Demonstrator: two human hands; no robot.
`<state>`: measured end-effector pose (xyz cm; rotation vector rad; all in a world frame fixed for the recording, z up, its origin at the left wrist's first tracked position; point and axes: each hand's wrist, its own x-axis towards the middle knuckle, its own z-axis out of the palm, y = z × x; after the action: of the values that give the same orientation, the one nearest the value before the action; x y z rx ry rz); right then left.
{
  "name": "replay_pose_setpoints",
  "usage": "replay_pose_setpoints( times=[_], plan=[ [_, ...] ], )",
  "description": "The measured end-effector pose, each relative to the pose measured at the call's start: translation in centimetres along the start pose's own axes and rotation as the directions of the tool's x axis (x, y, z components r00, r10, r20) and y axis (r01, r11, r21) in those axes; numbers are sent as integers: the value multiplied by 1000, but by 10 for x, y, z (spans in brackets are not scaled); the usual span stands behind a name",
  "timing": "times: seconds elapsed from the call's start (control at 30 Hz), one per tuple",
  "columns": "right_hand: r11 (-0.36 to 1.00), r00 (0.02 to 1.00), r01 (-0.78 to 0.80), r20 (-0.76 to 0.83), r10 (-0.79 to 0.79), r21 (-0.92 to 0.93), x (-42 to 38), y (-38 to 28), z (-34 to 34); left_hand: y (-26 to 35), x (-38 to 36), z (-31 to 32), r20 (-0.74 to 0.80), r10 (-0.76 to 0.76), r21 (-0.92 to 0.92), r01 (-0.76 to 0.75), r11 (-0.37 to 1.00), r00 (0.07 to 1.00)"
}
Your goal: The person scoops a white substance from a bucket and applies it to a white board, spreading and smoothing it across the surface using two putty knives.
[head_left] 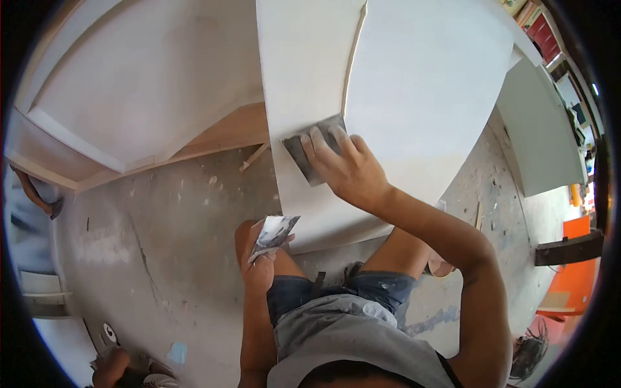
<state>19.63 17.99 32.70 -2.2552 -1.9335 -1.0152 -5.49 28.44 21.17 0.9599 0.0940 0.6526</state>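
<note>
A large white panel [414,84] reaches from the top of the view down to between my knees. My right hand [352,169] presses a flat grey filler spreader [299,155] against it, fingers spread over the blade. From the spreader's upper corner a raised cream bead of filler [352,61] runs up the panel. Beside my left knee, my left hand [262,264] is closed on a second flat plate [275,236], tilted, with grey and white smears on its face. That plate is apart from the panel.
To the left stands a white panelled frame [149,77] with a brown wooden edge. A pale cabinet [540,123] and orange boards [572,278] are at right. The concrete floor [174,220] carries scraps and stains. Another person [116,368] is at lower left.
</note>
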Motion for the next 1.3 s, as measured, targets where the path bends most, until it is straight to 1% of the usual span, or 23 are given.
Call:
replay_pose_setpoints(
  times=[0.17, 0.37, 0.5, 0.53, 0.6, 0.63, 0.67, 0.7, 0.73, 0.77, 0.83, 0.9, 0.97, 1.0, 1.03, 1.07, 1.1, 1.13, 1.17, 1.2, 1.23, 1.27, 1.3],
  plan=[
    [998, 991, 61, 116, -62, 11, -45, -19, 19, -3, -12, -5, -32, -8, -97, 5, 995, 999],
    [991, 973, 130, 191, -130, 11, -78, -18, 27, -1, -17, -4, -48, -41, -67, 38, 997, 998],
    [998, 952, 62, 300, -64, 17, -81, -25, 13, 1, -11, 8, -55, -154, -171, 142, 975, 987],
    [998, 953, 63, 296, -63, 11, -81, -27, 6, 0, -9, 14, -113, -240, -246, 207, 947, 964],
    [983, 882, -172, 455, 123, 67, -82, -30, -10, -2, -6, 29, -167, -359, -298, 300, 906, 918],
    [984, 884, -170, 450, 126, 60, -81, -29, -22, -3, -4, 35, -161, -353, -298, 295, 908, 922],
    [888, 910, -332, 355, 214, 317, -79, -27, -36, -4, -1, 39, -62, -400, -393, 346, 852, 914],
    [707, 904, -426, 285, 318, 565, -77, -27, -50, -5, 2, 45, 37, -437, -478, 400, 782, 899],
    [528, 908, -400, 242, 343, 749, -77, -30, -64, 0, 4, 69, -144, -531, -543, 382, 748, 835],
    [532, 910, -395, 241, 337, 749, -84, -37, -70, -5, 7, 77, -146, -527, -546, 376, 749, 837],
    [403, 952, 12, -134, 275, 915, -101, -52, -81, -13, 14, 85, -57, -641, -808, 341, 480, 766],
    [387, 912, 43, -195, 361, 921, -105, -79, -62, -23, 19, 85, -6, -639, -759, 413, 504, 769],
    [375, 853, 66, -248, 460, 925, -111, -84, -46, -8, 24, 95, 148, -474, -574, 465, 674, 868],
    [392, 921, -157, -9, 389, 906, -113, -71, -41, 5, 26, 96, 215, -414, -492, 465, 736, 884],
    [423, 917, -363, 239, 318, 830, -117, -59, -35, 13, 28, 103, 224, -417, -483, 472, 737, 881],
    [459, 894, -441, 331, 303, 771, -124, -53, -31, 21, 29, 107, 205, -387, -420, 438, 795, 899],
    [455, 895, -438, 325, 307, 775, -129, -53, -30, 29, 29, 110, 186, -351, -352, 396, 848, 918],
    [194, 761, -485, 302, 573, 853, -130, -51, -32, 37, 31, 109, 137, -392, -368, 414, 833, 910],
    [-75, 547, -430, 325, 771, 900, -122, -50, -41, 35, 33, 110, 135, -381, -366, 403, 839, 915],
    [-425, 368, -195, 467, 804, 884, -116, -48, -58, 29, 39, 111, 97, -203, -296, 223, 929, 974],
    [-667, 227, 120, 634, 739, 735, -98, -45, -92, 27, 45, 113, 77, -11, -219, 28, 975, 997],
    [-741, 254, 199, 696, 671, 642, -83, -44, -118, 32, 46, 119, 101, 76, -167, -59, 984, 992],
    [-733, 257, 210, 687, 680, 647, -80, -47, -119, 37, 48, 119, 114, 82, -165, -63, 984, 990]
  ],
)
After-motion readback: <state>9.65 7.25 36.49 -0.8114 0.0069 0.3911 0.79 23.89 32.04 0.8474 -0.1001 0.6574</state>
